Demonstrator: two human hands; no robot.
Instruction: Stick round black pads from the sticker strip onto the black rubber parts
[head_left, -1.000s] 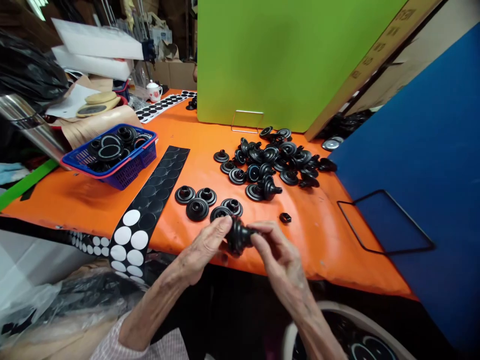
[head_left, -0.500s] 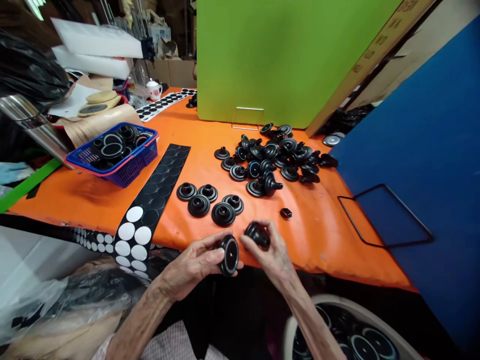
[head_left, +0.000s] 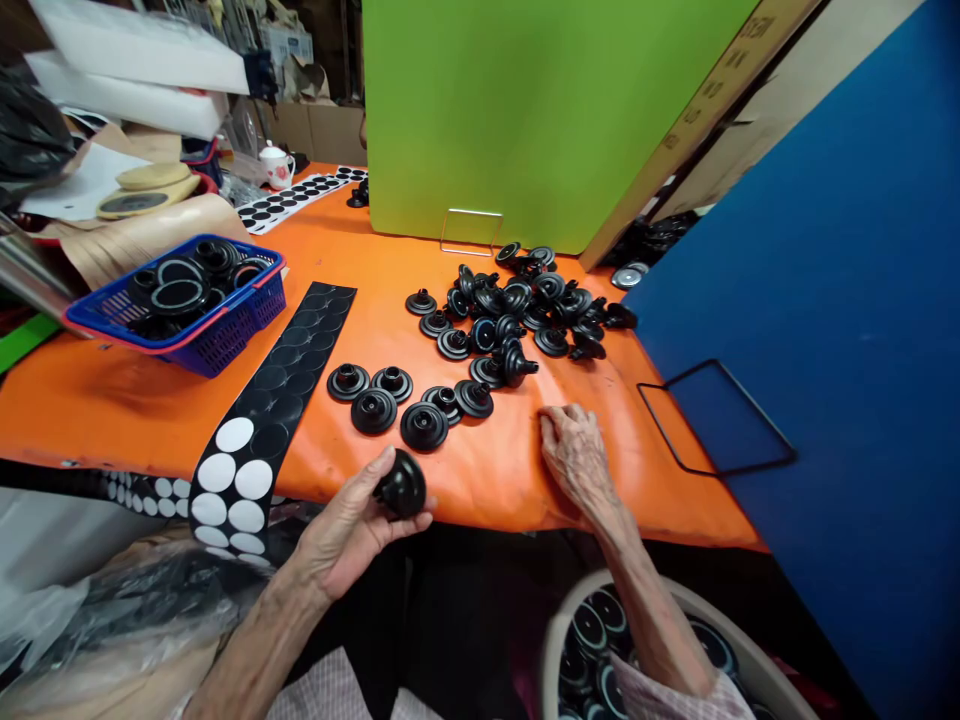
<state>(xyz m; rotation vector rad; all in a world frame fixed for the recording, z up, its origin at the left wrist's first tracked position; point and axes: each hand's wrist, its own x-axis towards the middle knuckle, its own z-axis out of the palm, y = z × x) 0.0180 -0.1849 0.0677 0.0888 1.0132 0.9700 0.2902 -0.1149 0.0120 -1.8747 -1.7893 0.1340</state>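
My left hand (head_left: 352, 530) holds a round black part (head_left: 403, 484) at the table's front edge, its smooth dark face showing. Farther right, my right hand (head_left: 577, 450) rests on the orange table (head_left: 495, 470) with its fingers bent down and together; what they hold, if anything, is hidden. Several black stepped discs (head_left: 424, 427) lie in a loose group beyond my left hand. Behind them is a heap of similar black parts (head_left: 517, 298). A black strip with round stickers (head_left: 289, 370), white circles at its near end, runs down the table to the left.
A blue basket (head_left: 225, 335) of black parts stands at the left. Green (head_left: 510, 110) and blue boards (head_left: 810, 250) rise behind and at the right. A pale tub (head_left: 553, 650) of ringed black discs sits below my right forearm. A white cup (head_left: 277, 167) stands far back.
My right hand has left a black stepped disc beside the loose group and moved right, where the small black nut lay. The part in my left hand has turned. The whole view has shifted.
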